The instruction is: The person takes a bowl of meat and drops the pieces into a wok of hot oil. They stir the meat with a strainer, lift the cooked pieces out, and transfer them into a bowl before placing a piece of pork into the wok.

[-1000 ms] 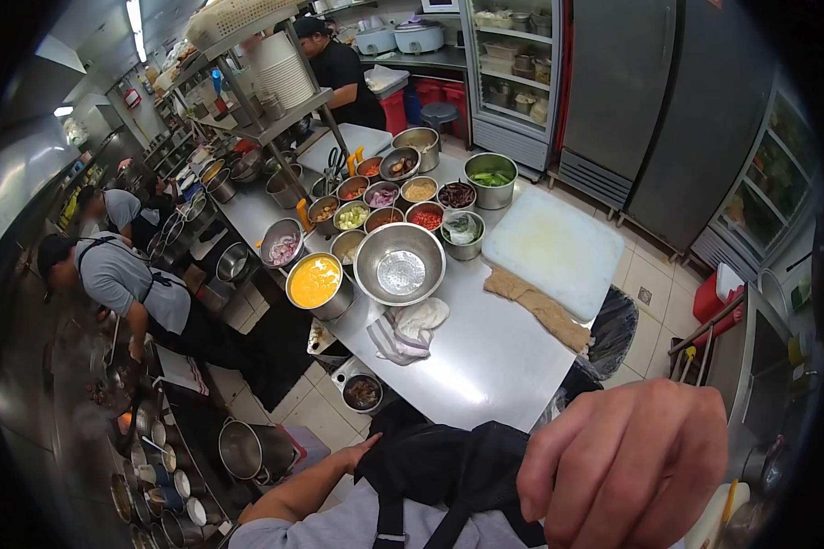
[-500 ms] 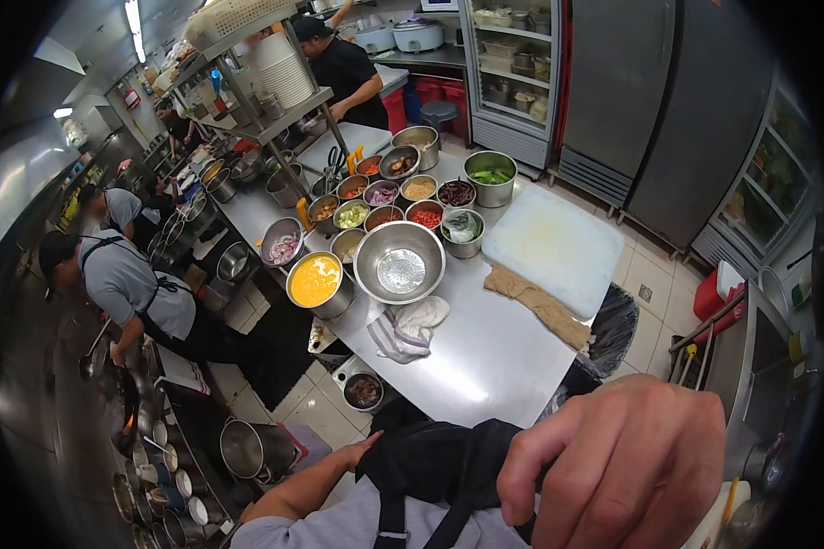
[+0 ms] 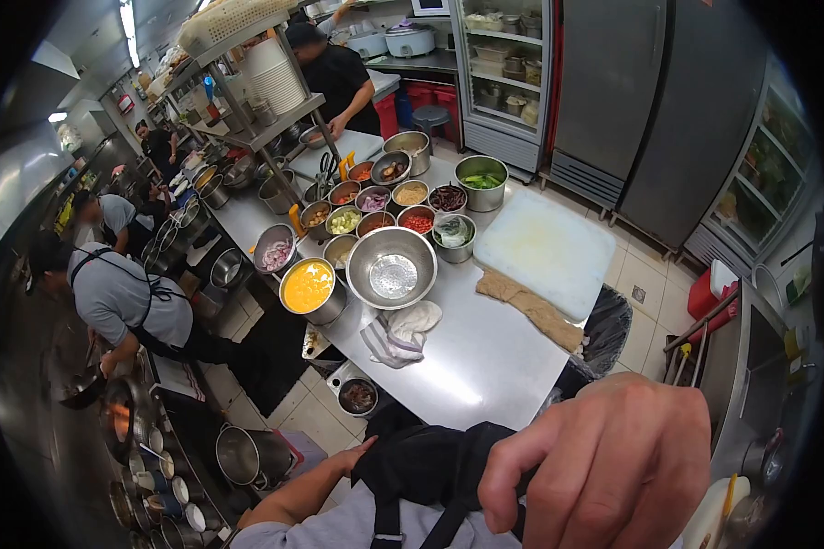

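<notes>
Large and close to the camera, my right hand (image 3: 604,457) is raised with its fingers curled down and together; anything inside them is hidden. My left hand (image 3: 361,451) rests against the black apron (image 3: 421,462) at my waist, its fingers mostly out of sight. In front of me on the steel table (image 3: 471,352) stand an empty metal bowl (image 3: 393,267) and a pot of yellow liquid (image 3: 309,286). A striped cloth (image 3: 398,337) lies by the bowl. To the right is a white cutting board (image 3: 545,247) with a folded brown cloth (image 3: 529,311) along its near edge.
Several bowls of chopped ingredients, including red pieces (image 3: 417,220), stand behind the metal bowl. A co-worker (image 3: 137,293) handles a wok (image 3: 84,386) at the left. Another person in black (image 3: 339,87) works behind the shelf. A lined bin (image 3: 606,331) stands beyond the board.
The view has shifted slightly, with the table a little further left. The left co-worker's wok has moved away from the flame. My hands keep nearly the same pose.
</notes>
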Demonstrator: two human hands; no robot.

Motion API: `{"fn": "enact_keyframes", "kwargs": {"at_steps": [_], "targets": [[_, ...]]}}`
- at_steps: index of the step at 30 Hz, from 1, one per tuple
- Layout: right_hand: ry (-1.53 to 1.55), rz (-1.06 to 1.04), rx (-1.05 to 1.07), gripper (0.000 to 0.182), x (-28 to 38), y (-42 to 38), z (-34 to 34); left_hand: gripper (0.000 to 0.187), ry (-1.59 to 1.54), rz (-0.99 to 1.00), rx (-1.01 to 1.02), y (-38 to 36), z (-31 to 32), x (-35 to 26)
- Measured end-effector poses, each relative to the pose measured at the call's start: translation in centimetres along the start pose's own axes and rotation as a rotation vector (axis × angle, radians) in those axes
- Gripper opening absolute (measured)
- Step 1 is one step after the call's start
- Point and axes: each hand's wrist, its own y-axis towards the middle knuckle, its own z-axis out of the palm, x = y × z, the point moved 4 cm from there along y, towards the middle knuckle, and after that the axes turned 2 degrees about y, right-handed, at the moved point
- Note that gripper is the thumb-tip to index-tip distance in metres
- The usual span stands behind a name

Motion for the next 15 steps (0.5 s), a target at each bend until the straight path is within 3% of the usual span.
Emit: {"fn": "enact_keyframes", "kwargs": {"at_steps": [4,7,9,10,12,15], "targets": [[0.075,-0.191,-0.133,0.019,-0.7,-0.9,0.8,0.061,0.166,0.073,-0.026,0.1,-0.6,-0.8],[0.051,-0.041,-0.154,0.021,-0.5,-0.9,0.7,0.062,0.185,0.045,0.030,0.1,-0.6,-0.8],[0.069,0.004,-0.010,0.018,-0.5,-0.1,0.2,0.063,0.065,0.016,-0.118,0.0,-1.1,-1.0],[0.070,0.006,-0.010,0.018,-0.1,0.4,-0.5,0.063,0.062,0.017,-0.120,0.1,-1.1,-1.1],[0.124,0.244,0.216,0.017,-0.2,1.0,-0.8,0.063,0.050,0.009,-0.028,0.3,-0.4,-0.3],[0.212,0.256,0.162,0.016,-0.7,0.6,-0.8,0.063,0.180,0.024,-0.029,0.3,-0.5,-0.3]]}}
